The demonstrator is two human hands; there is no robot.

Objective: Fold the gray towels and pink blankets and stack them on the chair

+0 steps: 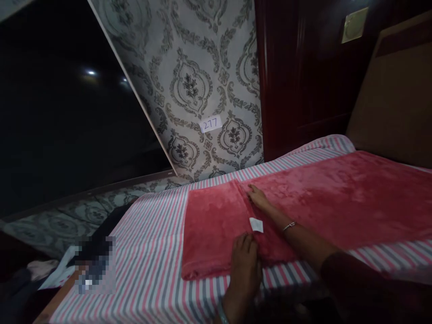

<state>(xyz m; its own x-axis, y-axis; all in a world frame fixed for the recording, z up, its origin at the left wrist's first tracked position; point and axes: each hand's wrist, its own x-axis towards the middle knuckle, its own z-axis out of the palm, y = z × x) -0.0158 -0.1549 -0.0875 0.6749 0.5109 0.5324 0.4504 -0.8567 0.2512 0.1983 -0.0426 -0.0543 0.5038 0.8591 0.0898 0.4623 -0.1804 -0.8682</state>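
Observation:
A plush coral-red blanket [337,202] lies stretched along the striped sheet, its left end doubled over into a flat folded section [212,225]. At the near side of the fold's right edge, my left hand [245,261] has its fingers bent over the fabric, gripping it; the thumb is mostly hidden. Farther back on the same edge rests my right hand [259,199], with fingers extended and slightly apart on the plush. A small white label [256,224] sticks out from the fold between my two hands.
The striped sheet [148,243] covers the surface beneath. Behind it stand a patterned wall with a paper marked 277 [210,123], a large dark screen [67,108] and a dark red wooden panel [303,81]. A brown board [398,94] leans at right; clothes [42,270] lie at lower left.

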